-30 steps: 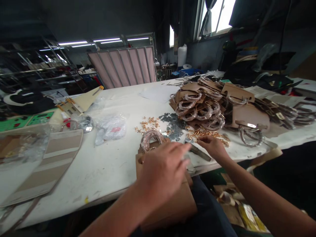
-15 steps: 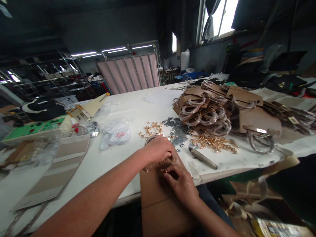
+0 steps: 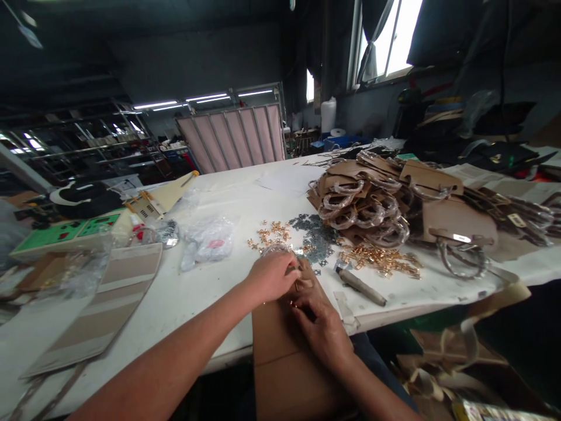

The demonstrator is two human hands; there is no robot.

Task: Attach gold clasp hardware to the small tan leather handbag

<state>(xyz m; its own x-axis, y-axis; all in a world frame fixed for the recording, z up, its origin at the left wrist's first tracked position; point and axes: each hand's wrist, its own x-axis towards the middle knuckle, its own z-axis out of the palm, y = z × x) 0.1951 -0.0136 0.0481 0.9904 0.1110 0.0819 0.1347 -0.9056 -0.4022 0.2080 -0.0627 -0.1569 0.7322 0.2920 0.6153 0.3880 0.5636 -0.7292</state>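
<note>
A brown bag panel (image 3: 280, 356) hangs over the table's front edge, its upper end on the table. At that end is a plastic-wrapped handle (image 3: 274, 249), mostly covered by my left hand (image 3: 274, 276). The left fingers are closed on the panel's upper end beside a small tan strap tab (image 3: 302, 284); their exact grip is hidden. My right hand (image 3: 322, 327) lies lower on the panel, thumb and forefinger pinched together at a tiny shiny gold fitting (image 3: 293, 303). Just beyond the hands are loose gold fittings (image 3: 274, 233) and grey metal plates (image 3: 318, 240).
Right of my hands lies a grey-handled tool (image 3: 360, 286), near another pile of gold fittings (image 3: 383, 259). Brown panels with wrapped handles (image 3: 363, 199) are heaped behind it. A plastic bag (image 3: 208, 240) and a striped beige panel (image 3: 100, 310) lie to the left on the white table (image 3: 228, 196).
My left hand has shifted slightly down and toward the left on the panel's upper end. The right hand keeps nearly the same pinch. The whole view has tilted slightly.
</note>
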